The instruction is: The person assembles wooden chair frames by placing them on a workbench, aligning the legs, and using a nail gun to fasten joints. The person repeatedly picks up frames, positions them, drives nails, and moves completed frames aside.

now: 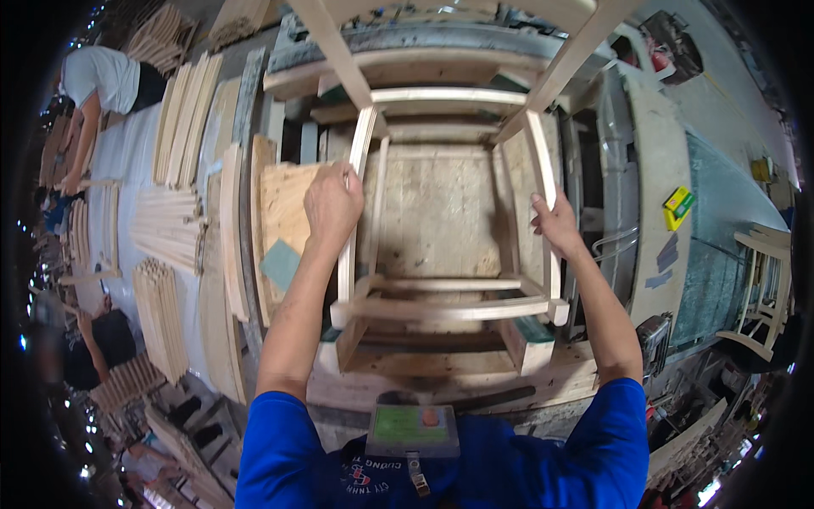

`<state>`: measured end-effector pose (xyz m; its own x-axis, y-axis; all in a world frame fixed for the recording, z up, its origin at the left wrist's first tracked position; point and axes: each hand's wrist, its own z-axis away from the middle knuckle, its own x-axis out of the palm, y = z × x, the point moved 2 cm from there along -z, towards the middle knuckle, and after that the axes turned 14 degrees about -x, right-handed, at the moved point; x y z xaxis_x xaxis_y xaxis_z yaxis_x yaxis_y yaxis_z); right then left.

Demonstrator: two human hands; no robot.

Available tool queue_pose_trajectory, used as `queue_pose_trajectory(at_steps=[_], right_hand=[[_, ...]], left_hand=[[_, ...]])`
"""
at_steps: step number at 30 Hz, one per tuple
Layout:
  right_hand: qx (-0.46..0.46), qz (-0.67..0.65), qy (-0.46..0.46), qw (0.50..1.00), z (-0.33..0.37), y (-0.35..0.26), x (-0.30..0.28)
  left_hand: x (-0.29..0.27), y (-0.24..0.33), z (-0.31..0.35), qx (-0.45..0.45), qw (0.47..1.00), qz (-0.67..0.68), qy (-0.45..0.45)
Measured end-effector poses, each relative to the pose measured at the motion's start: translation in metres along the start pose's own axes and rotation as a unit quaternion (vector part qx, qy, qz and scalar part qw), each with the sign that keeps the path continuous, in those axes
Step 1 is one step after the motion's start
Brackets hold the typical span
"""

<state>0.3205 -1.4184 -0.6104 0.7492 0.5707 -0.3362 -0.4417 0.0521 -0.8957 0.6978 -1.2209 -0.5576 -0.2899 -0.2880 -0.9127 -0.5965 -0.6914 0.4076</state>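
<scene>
In front of me an unfinished wooden chair frame (449, 310) rests on the workbench, its seat opening toward me and its back posts reaching up to the far side. My left hand (333, 204) is closed around the left seat rail (363, 144), fingers curled over it. On the opposite side my right hand (555, 225) grips the right seat rail (540, 153), with the thumb on the inner side. A green square pad or sheet (281, 265) lies on a pale board (288, 199) beside my left forearm.
Padded wooden blocks (527, 339) support the frame's near end. Stacked slats (161, 314) fill the table on the left, where co-workers (106, 81) stand. To the right are a yellow-green box (677, 208), dark strips (664, 261) and another wooden chair frame (761, 293).
</scene>
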Motion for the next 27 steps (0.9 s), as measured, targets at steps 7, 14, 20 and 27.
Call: queue_pose_trajectory(at_steps=[7, 14, 20, 27], right_hand=[[-0.007, 0.068, -0.022, 0.997, 0.067, -0.009, 0.028], [-0.001, -0.002, -0.043, 0.999, 0.069, 0.007, 0.037], [-0.013, -0.033, -0.016, 0.999, 0.076, 0.007, 0.049], [-0.06, 0.095, -0.013, 0.994, 0.084, 0.009, 0.024]], left_hand=[[0.015, -0.036, 0.06, -0.032, 0.984, -0.17, 0.035], [0.016, -0.055, 0.081, -0.097, 0.986, -0.132, -0.023], [0.009, -0.059, 0.082, -0.099, 0.977, -0.191, -0.001], [0.019, -0.052, 0.073, -0.075, 0.991, -0.115, 0.007]])
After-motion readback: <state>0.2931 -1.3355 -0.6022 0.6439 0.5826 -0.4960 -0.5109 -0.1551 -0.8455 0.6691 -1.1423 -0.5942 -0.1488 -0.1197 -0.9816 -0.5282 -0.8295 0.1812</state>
